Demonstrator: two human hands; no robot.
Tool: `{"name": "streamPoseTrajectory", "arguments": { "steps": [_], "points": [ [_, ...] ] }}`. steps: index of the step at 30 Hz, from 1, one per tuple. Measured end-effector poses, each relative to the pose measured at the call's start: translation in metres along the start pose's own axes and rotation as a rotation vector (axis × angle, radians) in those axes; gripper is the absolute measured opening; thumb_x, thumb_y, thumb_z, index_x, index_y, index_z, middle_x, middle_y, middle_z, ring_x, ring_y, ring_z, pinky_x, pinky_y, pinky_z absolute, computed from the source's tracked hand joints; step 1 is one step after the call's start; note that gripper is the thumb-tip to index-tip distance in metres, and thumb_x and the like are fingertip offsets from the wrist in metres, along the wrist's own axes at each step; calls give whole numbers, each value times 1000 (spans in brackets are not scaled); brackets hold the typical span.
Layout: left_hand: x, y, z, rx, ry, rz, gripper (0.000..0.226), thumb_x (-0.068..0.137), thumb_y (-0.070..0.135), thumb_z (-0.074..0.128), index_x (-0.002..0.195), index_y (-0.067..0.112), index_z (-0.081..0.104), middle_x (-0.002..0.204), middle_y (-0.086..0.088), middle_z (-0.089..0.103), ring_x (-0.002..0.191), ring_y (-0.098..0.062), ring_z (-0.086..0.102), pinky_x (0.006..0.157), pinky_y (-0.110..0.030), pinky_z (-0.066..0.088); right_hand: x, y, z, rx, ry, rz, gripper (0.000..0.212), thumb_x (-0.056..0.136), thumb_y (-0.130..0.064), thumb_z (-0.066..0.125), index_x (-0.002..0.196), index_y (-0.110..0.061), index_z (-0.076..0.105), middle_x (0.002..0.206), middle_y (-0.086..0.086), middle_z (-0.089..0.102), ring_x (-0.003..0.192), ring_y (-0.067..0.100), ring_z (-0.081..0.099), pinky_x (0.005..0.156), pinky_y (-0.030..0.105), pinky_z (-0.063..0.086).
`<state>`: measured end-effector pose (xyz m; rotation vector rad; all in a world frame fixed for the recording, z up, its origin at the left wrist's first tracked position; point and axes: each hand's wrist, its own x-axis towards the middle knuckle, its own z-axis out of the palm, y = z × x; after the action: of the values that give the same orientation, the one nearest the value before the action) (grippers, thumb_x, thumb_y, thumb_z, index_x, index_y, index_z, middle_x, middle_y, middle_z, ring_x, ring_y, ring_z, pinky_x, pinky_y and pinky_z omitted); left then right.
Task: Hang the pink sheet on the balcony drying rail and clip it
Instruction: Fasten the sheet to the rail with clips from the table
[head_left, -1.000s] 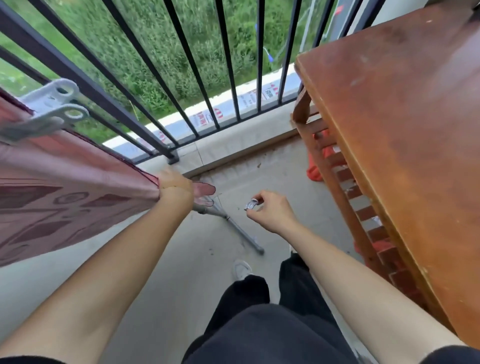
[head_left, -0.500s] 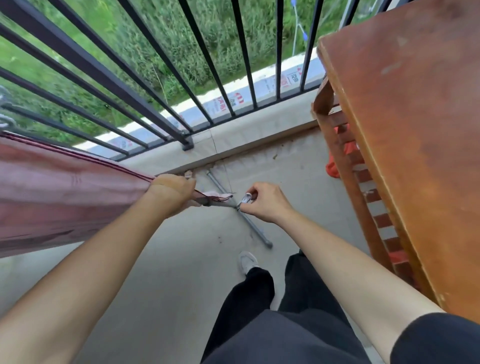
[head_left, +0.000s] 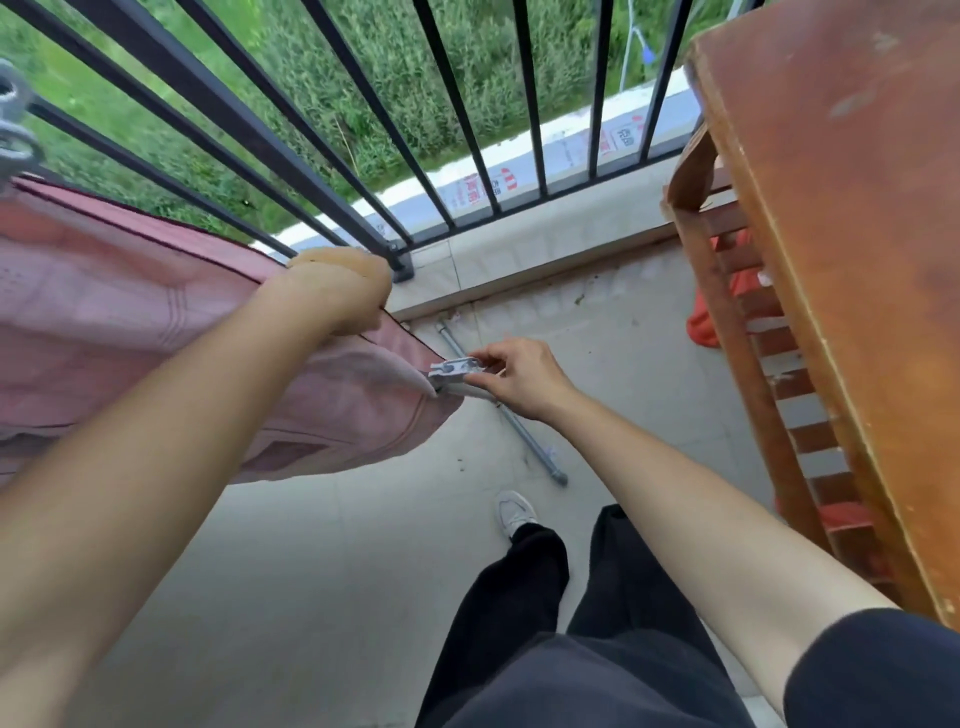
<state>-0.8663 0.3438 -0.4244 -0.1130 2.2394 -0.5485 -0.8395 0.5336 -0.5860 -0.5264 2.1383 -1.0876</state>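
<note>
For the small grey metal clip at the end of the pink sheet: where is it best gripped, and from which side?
Judging by its pose, grip the small grey metal clip by its rear handle ends, coming from the right. Its mouth points left into the corner of the pink sheet, so only the tail is free. The right hand pinches there already, while the left hand holds the sheet's edge.

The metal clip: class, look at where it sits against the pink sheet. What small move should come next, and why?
Probably release the clip so it bites: the right hand pinches it at the pink sheet's end corner, while the left hand grips the sheet's top edge.
</note>
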Motion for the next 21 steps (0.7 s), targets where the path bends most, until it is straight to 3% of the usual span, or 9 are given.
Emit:
{"name": "streamPoseTrajectory", "arguments": {
  "steps": [3,7,11,14,16,18,21],
  "points": [
    [-1,-2,10,-81,-19,34,21,92,31,60,100,12,67,94,-7,63,84,-30,59,74,-38,54,6,-5,-5,-19,33,-54,30,87,-36,70,114,-22,74,102,4,75,96,18,66,83,30,50],
    [-8,0,22,-47,-131,89,59,78,61,69,120,21,55,108,-4,60,97,-28,57,80,-38,50,12,-4,-13,-21,80,-46,32,86,-35,73,114,-19,75,106,6,74,101,19,67,86,28,50],
    [-12,3,20,50,-158,206,74,69,51,81,129,35,41,107,2,57,93,-25,56,67,-33,42,12,-4,-16,-12,104,-33,33,84,-34,75,113,-18,75,102,7,74,96,19,67,87,33,52],
    [-17,5,18,235,-191,239,48,84,35,71,126,35,48,119,3,51,86,-22,53,51,-29,35,13,-5,-12,-25,80,-24,36,83,-37,75,114,-19,75,102,5,74,95,19,67,88,34,53],
    [-18,5,19,273,-135,240,16,94,33,57,108,26,60,108,1,55,72,-20,50,48,-30,40,14,-7,-9,-36,70,-13,39,82,-40,75,115,-20,74,103,6,73,95,19,67,88,34,53],
    [-17,6,22,260,-110,224,21,95,35,53,81,19,58,86,1,58,61,-16,49,51,-28,45,14,-11,-8,-35,58,-11,41,82,-39,75,118,-19,72,104,6,72,96,20,67,90,34,52],
    [-17,8,20,208,-107,205,24,93,28,57,73,17,51,71,1,50,55,-14,44,46,-26,35,12,-13,-7,-24,37,-21,42,83,-35,76,120,-17,71,105,5,72,94,18,67,89,33,53]
  ]
}}
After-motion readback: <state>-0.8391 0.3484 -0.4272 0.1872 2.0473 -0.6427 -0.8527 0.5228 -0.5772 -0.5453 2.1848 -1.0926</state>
